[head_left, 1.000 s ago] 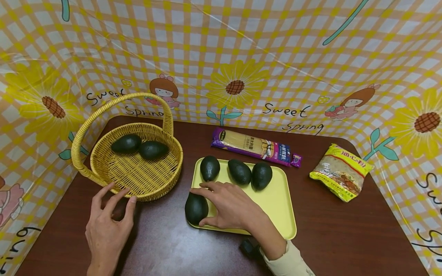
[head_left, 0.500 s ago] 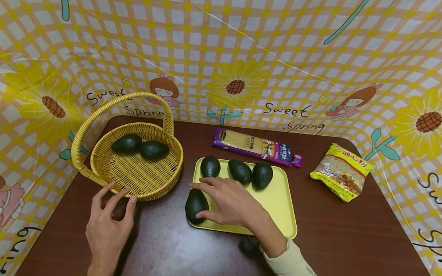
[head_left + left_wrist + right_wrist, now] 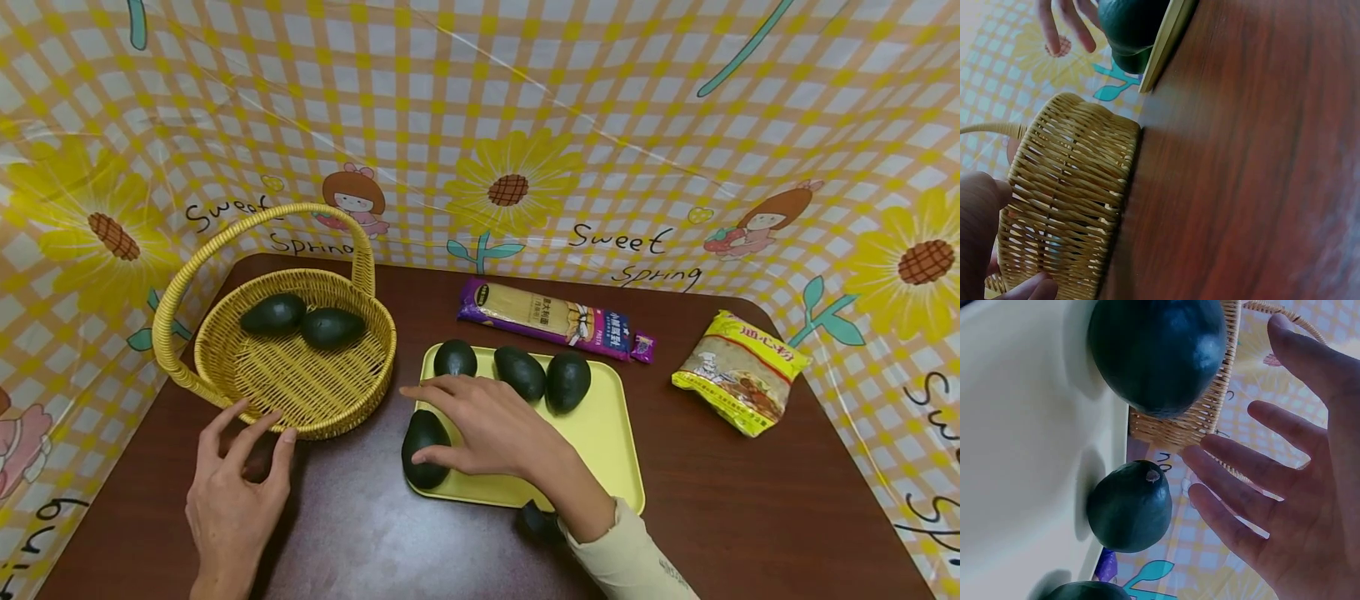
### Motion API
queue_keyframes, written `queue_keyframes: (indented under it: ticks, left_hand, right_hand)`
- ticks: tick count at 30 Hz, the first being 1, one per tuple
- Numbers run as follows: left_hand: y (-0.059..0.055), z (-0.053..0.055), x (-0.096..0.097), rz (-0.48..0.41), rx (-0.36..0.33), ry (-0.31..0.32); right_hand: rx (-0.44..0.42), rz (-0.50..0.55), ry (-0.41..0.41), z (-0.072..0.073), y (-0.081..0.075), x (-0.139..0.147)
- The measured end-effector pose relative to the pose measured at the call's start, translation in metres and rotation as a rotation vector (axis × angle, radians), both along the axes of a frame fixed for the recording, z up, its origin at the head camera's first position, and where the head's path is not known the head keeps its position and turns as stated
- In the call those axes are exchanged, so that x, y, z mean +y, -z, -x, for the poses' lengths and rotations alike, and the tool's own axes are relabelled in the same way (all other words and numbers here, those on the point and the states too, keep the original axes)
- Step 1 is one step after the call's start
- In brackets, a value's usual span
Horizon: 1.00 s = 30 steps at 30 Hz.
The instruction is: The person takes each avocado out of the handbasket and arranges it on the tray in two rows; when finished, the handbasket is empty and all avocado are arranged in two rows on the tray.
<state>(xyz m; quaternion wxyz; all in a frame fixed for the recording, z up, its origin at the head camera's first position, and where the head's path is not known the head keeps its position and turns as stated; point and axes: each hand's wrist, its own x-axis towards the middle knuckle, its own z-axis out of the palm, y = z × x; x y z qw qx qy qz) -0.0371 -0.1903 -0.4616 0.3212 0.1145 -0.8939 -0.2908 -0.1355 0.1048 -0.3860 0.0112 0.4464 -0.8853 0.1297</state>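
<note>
In the head view my left hand (image 3: 238, 492) holds the near rim of the yellow wicker basket (image 3: 360, 408), its fingertips over the edge. The left wrist view shows the thumb at the rim and another finger against the woven side. Two avocados (image 3: 272, 315) lie inside the basket, toward the back. My right hand (image 3: 491, 429) hovers over the left part of the yellow tray (image 3: 592, 450), fingers spread. An avocado (image 3: 425, 450) sits at the tray's front left corner beneath the thumb; the right wrist view shows this avocado (image 3: 1160, 356) apart from the palm.
Behind the right hand, three more avocados (image 3: 567, 382) rest along the tray's back. A purple pasta pack (image 3: 543, 317) lies beyond the tray, and a yellow noodle bag (image 3: 742, 372) stands to the right. A dark object (image 3: 540, 523) shows under the right wrist.
The right hand has let go of the front left avocado and lifted slightly, its thumb and fingers spreading. That avocado stays on the tray. The left hand has not moved.
</note>
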Motion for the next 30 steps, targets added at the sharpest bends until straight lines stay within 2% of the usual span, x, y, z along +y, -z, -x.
queue_keyframes:
  ticks: [18, 30]
  left_hand:
    - [0.000, 0.000, 0.000, 0.001, 0.000, 0.002]
    - [0.000, -0.001, 0.000, -0.005, -0.005, -0.003]
  right_hand:
    - [0.094, 0.013, 0.060, 0.013, -0.016, -0.020]
    - [0.134, 0.009, 0.019, 0.026, -0.020, -0.041]
